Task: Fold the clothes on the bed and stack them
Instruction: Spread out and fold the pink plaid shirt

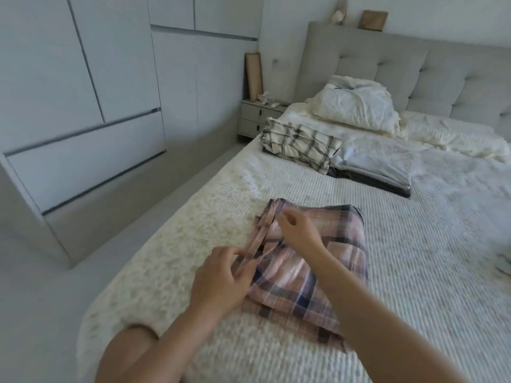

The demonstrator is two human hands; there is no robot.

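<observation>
The right hand (pixel 297 230) hides part of the pink plaid garment (pixel 312 269), both forearms run off the bottom edge, and a pale cloth (pixel 504 261) (kind unclear) is cut by the right edge.

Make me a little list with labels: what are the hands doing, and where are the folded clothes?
left hand: pinches a strap of the pink plaid garment
right hand: pinches the same garment farther up
garment: partly folded, lying on the bed
cream checked pile: near the pillow
grey folded stack: right beside that pile
</observation>
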